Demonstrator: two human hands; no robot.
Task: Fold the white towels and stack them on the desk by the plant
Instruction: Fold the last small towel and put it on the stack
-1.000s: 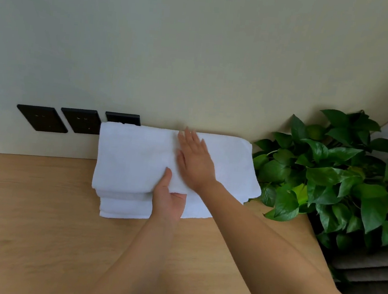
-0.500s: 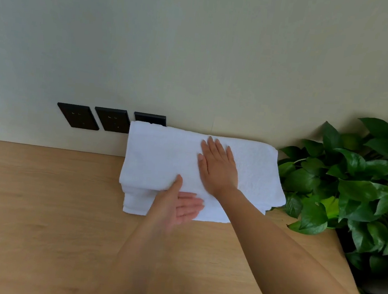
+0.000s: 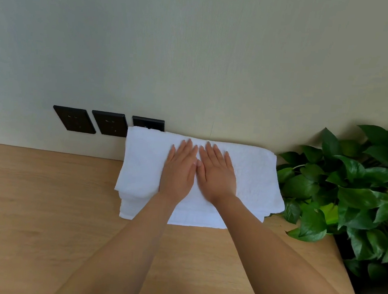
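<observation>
The stack of folded white towels (image 3: 254,177) lies on the wooden table (image 3: 38,202), at its far edge and against the pale wall (image 3: 198,51). Several folded layers show at the near left corner of the stack, one under the other. The top towel is wider than the layers under it, and it hangs a little over them on the left and the right side.

Both hands lie flat on the top towel, palms down. The left hand (image 3: 178,171) has straight fingers that are close together and point toward the wall. The right hand (image 3: 216,173) lies just beside it in the same way, and the two thumbs almost touch. Neither hand grips anything; they only press on the cloth.

The green leafy plant (image 3: 351,192) stands just to the right of the stack, and some leaves come close to the right edge of the towels. On the wall, three black wall sockets (image 3: 109,123) sit in a row to the left; the stack covers the lower part of the third one.
</observation>
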